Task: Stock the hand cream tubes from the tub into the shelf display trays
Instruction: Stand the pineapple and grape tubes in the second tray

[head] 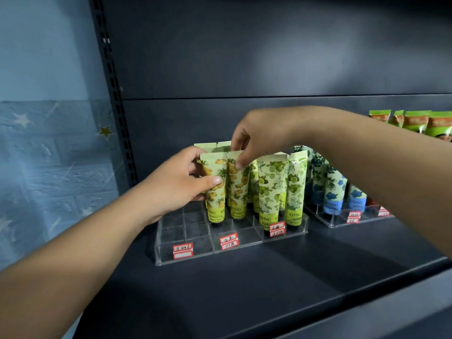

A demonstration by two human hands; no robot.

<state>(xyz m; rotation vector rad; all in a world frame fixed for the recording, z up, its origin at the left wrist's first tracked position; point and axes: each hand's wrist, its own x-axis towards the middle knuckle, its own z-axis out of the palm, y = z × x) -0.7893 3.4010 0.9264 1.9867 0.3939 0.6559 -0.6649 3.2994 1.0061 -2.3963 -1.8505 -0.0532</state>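
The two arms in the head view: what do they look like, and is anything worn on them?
Both forearms are bare as far as the frame shows; no sleeve is in view. The left hand and the right hand wear no glove, and I see no ring, watch or bracelet. The nails on the fingers are short and unpainted. No markings are visible.

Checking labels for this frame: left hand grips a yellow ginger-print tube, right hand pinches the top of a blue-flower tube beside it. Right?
Not quite. In the head view the right hand pinches the top of another yellow ginger-print tube, not a blue one. The left hand does grip a ginger-print tube.
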